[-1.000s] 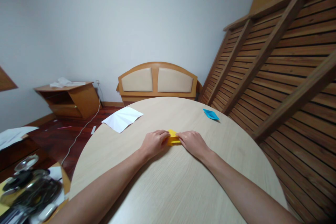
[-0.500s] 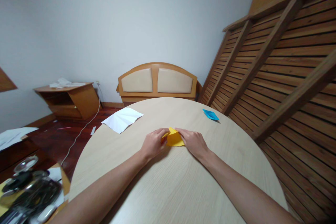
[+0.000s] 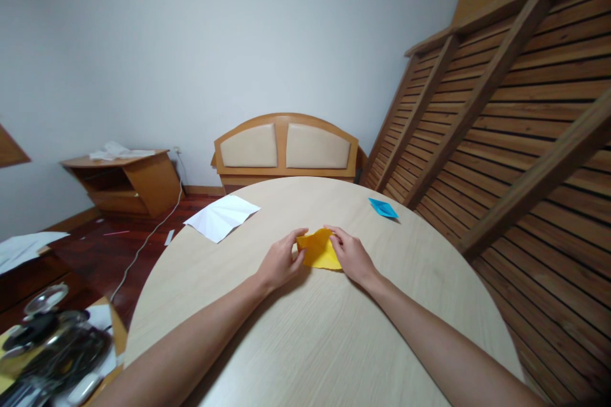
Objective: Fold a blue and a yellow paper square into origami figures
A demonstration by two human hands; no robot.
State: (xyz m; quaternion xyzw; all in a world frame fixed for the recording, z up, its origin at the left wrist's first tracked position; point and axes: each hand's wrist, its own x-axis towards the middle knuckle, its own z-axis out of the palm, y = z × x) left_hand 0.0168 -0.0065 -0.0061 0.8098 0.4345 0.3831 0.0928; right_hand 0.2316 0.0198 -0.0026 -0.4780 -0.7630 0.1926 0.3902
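Note:
A yellow sheet of paper (image 3: 319, 250) stands slightly bent between my two hands over the middle of the round table (image 3: 305, 343). My left hand (image 3: 282, 259) pinches its left edge, thumb in front and fingers behind. At the opposite edge, my right hand (image 3: 352, 255) has its fingers closed on the paper's upper right side. Part of each side of the sheet is hidden by the fingers. Beyond my right hand lies a blue folded paper boat shape (image 3: 383, 208). A white creased sheet of paper (image 3: 222, 217) rests near the table's far left edge.
Slatted wooden panels (image 3: 539, 140) lean along the right side. A headboard (image 3: 286, 146) stands behind the table by the wall. To the left are a low cabinet (image 3: 157, 184), a white cable (image 3: 143, 245) on the floor and a box of clutter (image 3: 62, 356).
The yellow paper has opened up and shows a wider, taller face. My right hand has shifted a little to the right along it, and my left fingers have lifted slightly.

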